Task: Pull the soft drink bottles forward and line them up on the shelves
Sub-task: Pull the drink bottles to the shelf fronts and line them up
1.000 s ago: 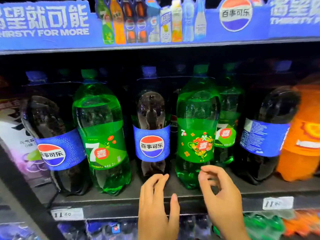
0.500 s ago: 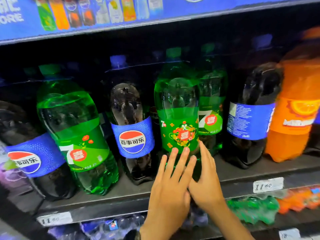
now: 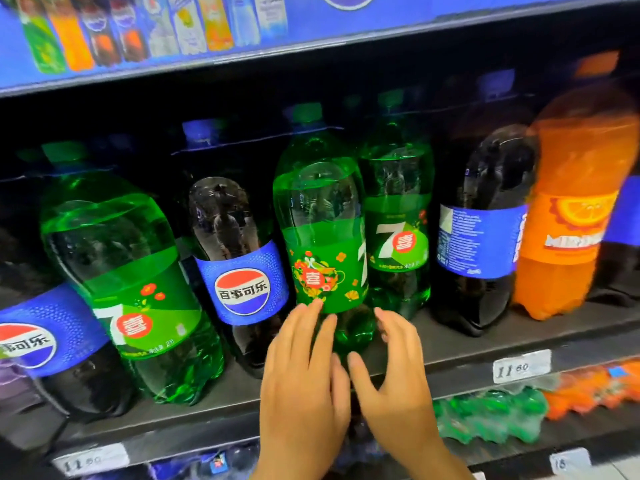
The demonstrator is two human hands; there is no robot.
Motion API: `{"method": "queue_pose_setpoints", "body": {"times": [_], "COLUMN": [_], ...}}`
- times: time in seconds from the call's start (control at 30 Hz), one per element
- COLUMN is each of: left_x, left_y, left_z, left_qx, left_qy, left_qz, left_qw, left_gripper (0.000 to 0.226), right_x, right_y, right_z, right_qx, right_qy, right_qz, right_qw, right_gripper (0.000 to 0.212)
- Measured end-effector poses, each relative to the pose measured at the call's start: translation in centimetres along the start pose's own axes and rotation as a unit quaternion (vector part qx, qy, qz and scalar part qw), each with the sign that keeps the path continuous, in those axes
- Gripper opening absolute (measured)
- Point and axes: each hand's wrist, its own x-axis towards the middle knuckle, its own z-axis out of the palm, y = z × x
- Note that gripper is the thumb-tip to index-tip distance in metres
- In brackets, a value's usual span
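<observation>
Left hand (image 3: 304,382) and right hand (image 3: 398,372) are bracketing the green bottle (image 3: 322,237) low, fingers (image 3: 304,320) straight, unclasped; pulling from the base is probably steadying it best.

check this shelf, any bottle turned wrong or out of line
Yes. The dark cola bottle right of the green pair shows its small-print back label, not the logo. The rear green bottle sits further back than the front green bottle beside it.

Glossy clear green plastic bottle (image 3: 322,216), smooth printed film label (image 3: 327,271), matt dark shelf (image 3: 450,344) beneath it, paper price tag (image 3: 521,367) on shelf edge.
</observation>
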Motion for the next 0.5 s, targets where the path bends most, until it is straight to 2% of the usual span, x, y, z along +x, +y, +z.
{"method": "queue_pose_setpoints", "body": {"times": [0.17, 0.3, 0.4, 0.5], "left_x": [8.3, 15.6, 19.2, 20.2], "left_y": [1.3, 1.9, 2.2, 1.6], "left_z": [-4.5, -6.6, -6.0, -4.9], "left_qx": [-0.018, 0.060, 0.132, 0.154], "left_qy": [0.097, 0.146, 0.081, 0.025], "left_qz": [0.025, 0.031, -0.031, -0.015], "left_qw": [0.995, 0.987, 0.987, 0.988], "left_gripper": [0.048, 0.059, 0.079, 0.094], "right_x": [3.2, 2.7, 2.4, 2.2], "right_y": [-0.6, -1.5, -1.6, -1.7], "right_z": [-0.2, 2.1, 3.4, 3.8], "right_qx": [0.013, -0.001, -0.013, -0.032], "right_qy": [-0.013, -0.033, -0.029, -0.013], "right_qz": [0.067, 0.093, 0.113, 0.119], "right_qw": [0.998, 0.995, 0.993, 0.992], "right_gripper": [0.081, 0.095, 0.103, 0.104]}}
